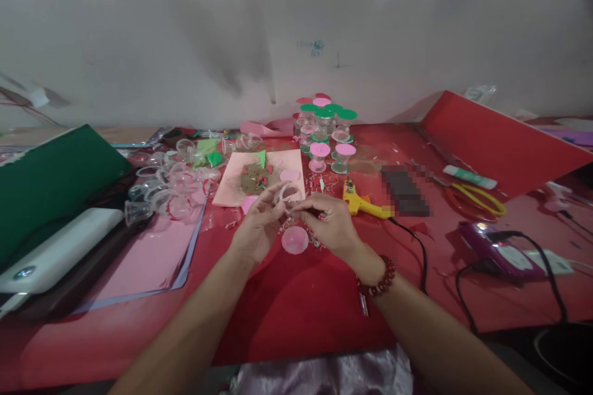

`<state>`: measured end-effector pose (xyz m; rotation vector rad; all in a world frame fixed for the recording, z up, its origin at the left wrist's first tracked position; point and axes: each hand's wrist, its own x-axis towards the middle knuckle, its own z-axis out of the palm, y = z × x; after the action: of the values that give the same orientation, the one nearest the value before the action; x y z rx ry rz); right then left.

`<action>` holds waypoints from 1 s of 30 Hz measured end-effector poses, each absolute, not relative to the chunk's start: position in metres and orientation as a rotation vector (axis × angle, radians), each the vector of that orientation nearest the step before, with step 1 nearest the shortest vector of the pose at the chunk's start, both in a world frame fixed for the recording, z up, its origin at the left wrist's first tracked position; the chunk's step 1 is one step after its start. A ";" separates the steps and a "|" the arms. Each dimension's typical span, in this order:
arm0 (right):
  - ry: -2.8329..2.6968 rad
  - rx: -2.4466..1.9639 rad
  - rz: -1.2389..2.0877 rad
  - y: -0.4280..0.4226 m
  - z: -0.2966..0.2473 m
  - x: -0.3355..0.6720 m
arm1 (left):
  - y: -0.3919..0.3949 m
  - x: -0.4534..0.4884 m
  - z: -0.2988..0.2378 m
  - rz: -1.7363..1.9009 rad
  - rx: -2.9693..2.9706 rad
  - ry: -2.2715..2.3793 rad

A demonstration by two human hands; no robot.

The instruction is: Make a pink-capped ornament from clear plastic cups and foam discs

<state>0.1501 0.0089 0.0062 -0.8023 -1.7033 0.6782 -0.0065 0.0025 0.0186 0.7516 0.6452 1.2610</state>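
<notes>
A small transparent plastic cup [290,193] is held in the fingers of my left hand [262,225], tilted above the red table. The fingertips of my right hand [331,219] are pinched together at the cup's near rim; whether they hold a smaller piece there is hidden. Just below both hands sits another transparent cup [295,240] with a pink round face. Behind them lies a pale pink sheet [227,188] carrying a brown patch with red and green scraps. To the right of my right hand is a yellow glue gun [364,203].
Cups joined in pairs with pink and green discs [324,114] stand at the back. Loose transparent cups [173,188] pile up at left, beside pink paper [143,253] and a white power bank [65,250]. Yellow-handled scissors [479,199], a glue stick [469,177] and a purple power strip [503,251] lie right.
</notes>
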 end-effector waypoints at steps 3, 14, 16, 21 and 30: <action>-1.700 -0.810 0.653 0.008 0.009 0.150 | 0.002 -0.007 0.019 1.259 0.783 0.635; -1.710 -0.919 0.612 0.012 0.006 0.152 | 0.002 -0.009 0.016 1.247 0.815 0.610; -1.668 -0.966 0.579 0.012 0.006 0.153 | 0.002 -0.008 0.016 1.246 0.818 0.620; -1.617 -0.939 0.614 0.009 0.010 0.155 | 0.003 -0.006 0.014 1.255 0.804 0.665; -1.697 -0.762 0.684 0.004 0.011 0.150 | 0.007 -0.006 0.011 1.278 0.736 0.713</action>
<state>0.1501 0.0045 0.0108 -0.7617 -1.6967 0.6835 -0.0061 0.0073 0.0108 0.7361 0.7133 1.2784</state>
